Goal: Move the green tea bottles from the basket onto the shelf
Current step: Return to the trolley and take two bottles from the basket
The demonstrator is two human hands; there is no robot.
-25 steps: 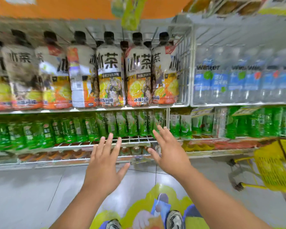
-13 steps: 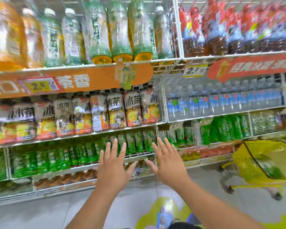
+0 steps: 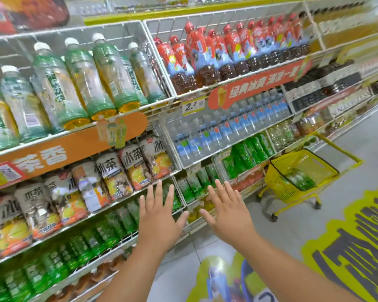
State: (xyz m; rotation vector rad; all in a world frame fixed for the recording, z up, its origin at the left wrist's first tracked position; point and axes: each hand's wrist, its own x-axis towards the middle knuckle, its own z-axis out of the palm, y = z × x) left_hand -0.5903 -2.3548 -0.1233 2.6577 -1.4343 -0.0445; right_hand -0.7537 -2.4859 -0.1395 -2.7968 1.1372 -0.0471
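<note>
Both grips wide and empty: left hand [image 3: 156, 219], right hand [image 3: 228, 212]. Green tea bottles [image 3: 300, 179] lying in yellow basket [image 3: 279, 186], off rightward; right hand nearer.

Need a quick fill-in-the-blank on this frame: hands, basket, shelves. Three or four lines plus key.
1. Both the left hand and the right hand hold ____.
2. The basket on the floor is coloured ____.
3. Green bottles lie inside the ____.
4. The bottles with red caps stand on the shelf directly ____ the water bottles.

Missing words: nothing; yellow; basket; above
</note>
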